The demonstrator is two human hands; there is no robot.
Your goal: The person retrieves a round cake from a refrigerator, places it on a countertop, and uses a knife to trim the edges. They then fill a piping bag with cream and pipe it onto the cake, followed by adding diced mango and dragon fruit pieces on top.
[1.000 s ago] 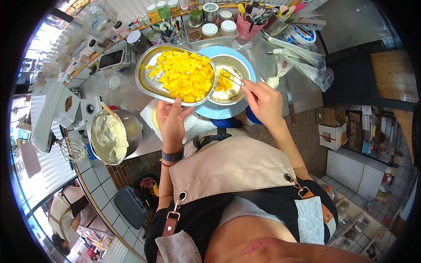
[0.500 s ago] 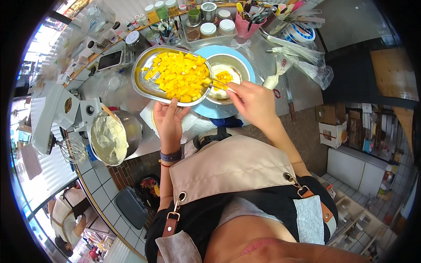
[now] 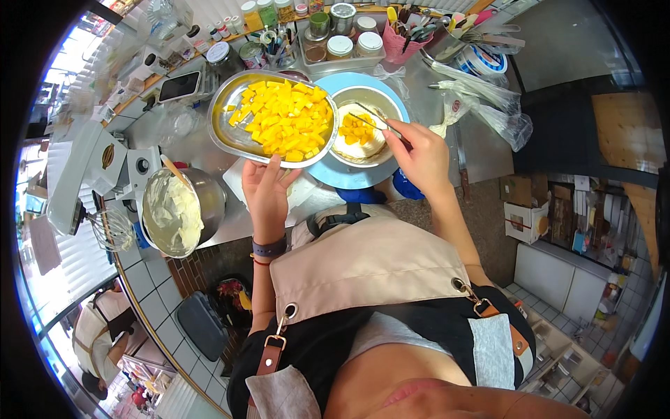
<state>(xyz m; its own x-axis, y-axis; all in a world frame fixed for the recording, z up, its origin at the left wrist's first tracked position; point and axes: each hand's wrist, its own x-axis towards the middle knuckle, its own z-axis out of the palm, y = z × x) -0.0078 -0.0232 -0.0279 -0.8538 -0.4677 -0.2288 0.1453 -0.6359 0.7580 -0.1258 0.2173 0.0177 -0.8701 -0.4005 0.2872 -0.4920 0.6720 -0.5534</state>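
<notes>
My left hand (image 3: pixel 266 190) holds up a metal tray (image 3: pixel 230 136) heaped with yellow fruit cubes (image 3: pixel 283 117), gripping its near edge. My right hand (image 3: pixel 420 155) grips thin metal tongs (image 3: pixel 377 121) whose tips reach over a round cake (image 3: pixel 358 136) spread with cream and a few fruit cubes. The cake sits in a metal ring on a light blue turntable (image 3: pixel 349 174).
A steel mixing bowl of white cream (image 3: pixel 178 208) with a spatula stands left of me. A stand mixer (image 3: pixel 98 171) and whisk (image 3: pixel 112 227) are further left. Jars (image 3: pixel 340 38), a pink utensil cup (image 3: pixel 406 35) and piping bags (image 3: pixel 481 105) line the back of the counter. Another person (image 3: pixel 101 328) is at the lower left.
My right hand brought the tongs from the tray over to the cake. The tray in my left hand stayed roughly in place.
</notes>
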